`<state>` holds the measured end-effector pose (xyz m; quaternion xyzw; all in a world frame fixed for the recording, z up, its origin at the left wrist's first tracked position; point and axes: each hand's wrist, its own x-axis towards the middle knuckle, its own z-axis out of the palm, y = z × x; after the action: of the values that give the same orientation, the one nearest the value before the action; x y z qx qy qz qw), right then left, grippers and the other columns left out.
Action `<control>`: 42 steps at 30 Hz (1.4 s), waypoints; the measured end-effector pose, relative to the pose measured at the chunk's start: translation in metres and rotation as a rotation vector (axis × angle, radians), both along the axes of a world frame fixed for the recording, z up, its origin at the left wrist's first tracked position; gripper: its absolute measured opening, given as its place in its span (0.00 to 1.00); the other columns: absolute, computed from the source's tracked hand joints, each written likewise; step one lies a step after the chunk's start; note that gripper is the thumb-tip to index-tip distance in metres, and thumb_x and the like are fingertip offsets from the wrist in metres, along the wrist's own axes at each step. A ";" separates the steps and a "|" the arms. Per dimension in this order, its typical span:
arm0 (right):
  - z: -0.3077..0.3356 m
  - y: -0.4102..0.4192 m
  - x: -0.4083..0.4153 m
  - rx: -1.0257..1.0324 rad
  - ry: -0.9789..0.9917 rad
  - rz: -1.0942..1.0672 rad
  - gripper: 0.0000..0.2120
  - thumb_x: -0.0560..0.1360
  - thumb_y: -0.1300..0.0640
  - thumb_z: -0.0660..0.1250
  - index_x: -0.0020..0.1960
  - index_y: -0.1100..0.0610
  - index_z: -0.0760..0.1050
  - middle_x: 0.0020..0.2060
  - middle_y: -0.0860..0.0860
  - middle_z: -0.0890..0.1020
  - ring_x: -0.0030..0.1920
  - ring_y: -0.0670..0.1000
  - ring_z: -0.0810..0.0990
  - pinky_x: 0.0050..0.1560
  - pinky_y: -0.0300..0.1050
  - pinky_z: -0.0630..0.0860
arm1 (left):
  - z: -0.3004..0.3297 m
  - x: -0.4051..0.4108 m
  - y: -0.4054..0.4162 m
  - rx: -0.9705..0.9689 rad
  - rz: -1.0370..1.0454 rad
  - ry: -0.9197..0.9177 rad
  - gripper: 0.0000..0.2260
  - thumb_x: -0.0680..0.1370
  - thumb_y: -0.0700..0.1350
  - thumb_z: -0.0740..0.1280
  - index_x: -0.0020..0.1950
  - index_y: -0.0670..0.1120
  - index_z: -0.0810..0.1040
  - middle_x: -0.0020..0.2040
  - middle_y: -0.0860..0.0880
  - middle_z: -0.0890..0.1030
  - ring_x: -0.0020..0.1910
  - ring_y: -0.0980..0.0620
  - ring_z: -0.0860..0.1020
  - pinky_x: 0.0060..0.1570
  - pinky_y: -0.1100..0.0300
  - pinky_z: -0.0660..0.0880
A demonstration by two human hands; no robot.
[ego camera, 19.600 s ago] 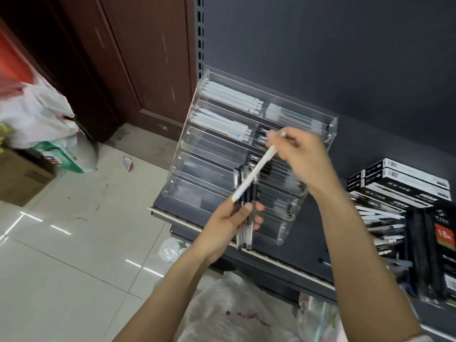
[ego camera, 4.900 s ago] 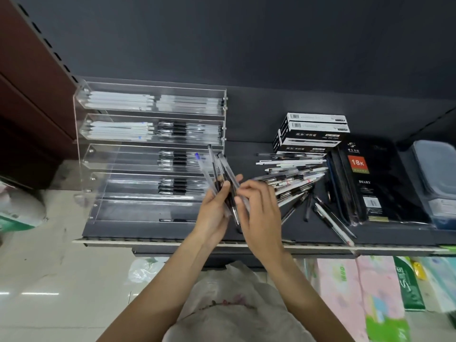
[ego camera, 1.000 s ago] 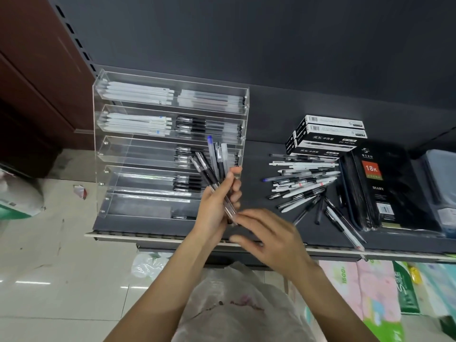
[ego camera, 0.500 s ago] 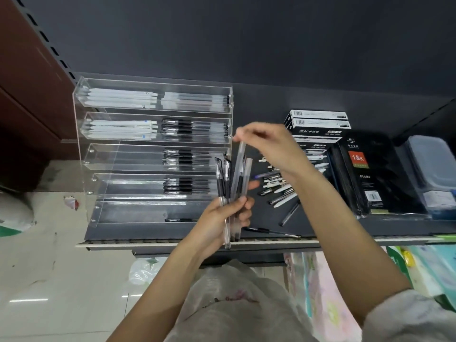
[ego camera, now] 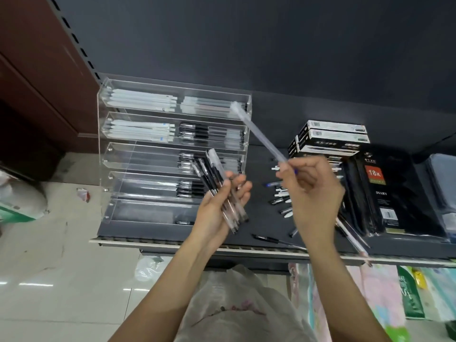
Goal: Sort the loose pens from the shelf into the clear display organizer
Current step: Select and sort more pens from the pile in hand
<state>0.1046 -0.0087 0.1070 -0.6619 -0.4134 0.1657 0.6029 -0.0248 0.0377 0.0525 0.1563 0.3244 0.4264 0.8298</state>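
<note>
The right hand (ego camera: 311,191) pinches one frosted clear pen (ego camera: 259,133), slanted up-left toward the clear organizer's (ego camera: 172,154) top tier. The left hand (ego camera: 219,206) grips a bundle of clear black-tipped pens (ego camera: 219,183) just beside it. More loose pens (ego camera: 280,193) lie scattered on the dark shelf (ego camera: 266,218) under the right hand.

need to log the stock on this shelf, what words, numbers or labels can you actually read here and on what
"18K": on the orange label of the black diary pack.
"DIARY": in small white letters on the same pack's cover, below that label.
Stacked black and white boxes: barcodes and print, too small and blurred to read.
Green packaging below the shelf: white lettering, not legible.
Pens in the clear organizer: no readable print.
</note>
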 end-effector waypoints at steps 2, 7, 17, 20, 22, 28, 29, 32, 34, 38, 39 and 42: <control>-0.014 -0.005 -0.021 -0.017 0.025 0.010 0.06 0.73 0.61 0.71 0.42 0.51 0.76 0.35 0.46 0.83 0.37 0.46 0.82 0.40 0.40 0.76 | 0.006 -0.001 0.003 0.007 0.067 -0.032 0.09 0.81 0.40 0.56 0.51 0.45 0.76 0.46 0.46 0.85 0.45 0.50 0.84 0.44 0.60 0.80; -0.040 0.000 -0.075 -0.061 -0.089 0.071 0.03 0.74 0.59 0.70 0.44 0.53 0.76 0.37 0.42 0.82 0.38 0.42 0.81 0.40 0.37 0.76 | 0.012 -0.029 0.012 0.093 0.160 -0.079 0.12 0.78 0.44 0.58 0.57 0.47 0.78 0.58 0.45 0.82 0.56 0.47 0.81 0.53 0.55 0.79; -0.058 0.022 -0.192 -0.211 0.118 0.242 0.06 0.77 0.57 0.65 0.53 0.49 0.74 0.44 0.43 0.81 0.42 0.50 0.83 0.35 0.49 0.80 | -0.009 -0.134 0.042 0.107 0.181 -0.022 0.23 0.77 0.44 0.60 0.72 0.41 0.66 0.55 0.47 0.81 0.54 0.53 0.81 0.55 0.61 0.76; -0.057 0.024 -0.217 -0.253 0.244 0.275 0.09 0.75 0.54 0.66 0.55 0.50 0.73 0.46 0.43 0.81 0.38 0.49 0.82 0.31 0.43 0.78 | -0.012 -0.155 0.046 0.149 0.201 -0.028 0.15 0.79 0.42 0.58 0.66 0.46 0.71 0.44 0.52 0.80 0.47 0.54 0.79 0.52 0.62 0.77; -0.057 0.026 -0.227 -0.273 0.291 0.284 0.08 0.75 0.54 0.66 0.54 0.50 0.73 0.45 0.46 0.81 0.35 0.49 0.81 0.31 0.41 0.76 | -0.012 -0.166 0.047 0.144 0.182 -0.026 0.13 0.79 0.42 0.58 0.63 0.47 0.72 0.45 0.52 0.79 0.48 0.54 0.78 0.48 0.62 0.77; -0.052 0.034 -0.227 -0.195 0.430 0.159 0.06 0.74 0.61 0.68 0.49 0.56 0.74 0.42 0.47 0.82 0.40 0.47 0.81 0.36 0.38 0.76 | -0.011 -0.175 0.045 0.162 0.113 0.169 0.12 0.76 0.46 0.61 0.59 0.46 0.76 0.51 0.52 0.83 0.53 0.52 0.80 0.55 0.55 0.76; -0.050 0.036 -0.224 -0.177 0.434 0.140 0.06 0.73 0.62 0.69 0.49 0.57 0.75 0.41 0.46 0.82 0.40 0.47 0.81 0.37 0.38 0.77 | -0.010 -0.175 0.045 0.162 0.092 0.215 0.12 0.76 0.47 0.62 0.58 0.46 0.77 0.52 0.51 0.83 0.54 0.52 0.80 0.58 0.54 0.75; -0.048 0.040 -0.210 -0.153 0.439 0.111 0.06 0.73 0.64 0.69 0.49 0.58 0.76 0.41 0.48 0.82 0.41 0.49 0.82 0.41 0.40 0.78 | -0.004 -0.175 0.048 0.167 0.006 0.291 0.13 0.74 0.48 0.65 0.56 0.46 0.79 0.52 0.50 0.83 0.55 0.51 0.79 0.59 0.54 0.74; -0.047 0.042 -0.200 -0.160 0.434 0.131 0.06 0.73 0.64 0.69 0.49 0.58 0.76 0.42 0.50 0.82 0.42 0.49 0.82 0.42 0.40 0.79 | 0.000 -0.173 0.051 0.173 -0.028 0.338 0.14 0.72 0.49 0.67 0.55 0.47 0.81 0.52 0.50 0.83 0.54 0.52 0.80 0.58 0.53 0.73; -0.042 0.046 -0.174 -0.217 0.367 0.208 0.02 0.75 0.62 0.67 0.48 0.57 0.76 0.40 0.48 0.81 0.39 0.47 0.81 0.40 0.40 0.79 | 0.006 -0.158 0.055 0.194 -0.020 0.425 0.16 0.71 0.50 0.69 0.56 0.47 0.82 0.52 0.50 0.84 0.54 0.53 0.80 0.54 0.55 0.75; -0.040 0.047 -0.166 -0.243 0.311 0.219 0.01 0.76 0.59 0.66 0.47 0.56 0.77 0.39 0.48 0.81 0.38 0.47 0.81 0.40 0.42 0.79 | 0.007 -0.153 0.055 0.198 -0.017 0.440 0.15 0.72 0.50 0.69 0.56 0.46 0.82 0.52 0.49 0.84 0.54 0.53 0.81 0.51 0.58 0.75; -0.036 0.052 -0.131 -0.305 -0.097 0.284 0.04 0.74 0.52 0.68 0.45 0.52 0.79 0.37 0.42 0.82 0.39 0.42 0.81 0.42 0.38 0.77 | 0.009 -0.138 0.053 0.217 -0.024 0.485 0.11 0.75 0.46 0.68 0.56 0.45 0.82 0.52 0.48 0.84 0.53 0.52 0.81 0.45 0.63 0.75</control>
<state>-0.0266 0.0429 0.0712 -0.6876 -0.5013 0.2776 0.4458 -0.1625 0.0909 0.0612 0.3458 0.4642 0.3989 0.7112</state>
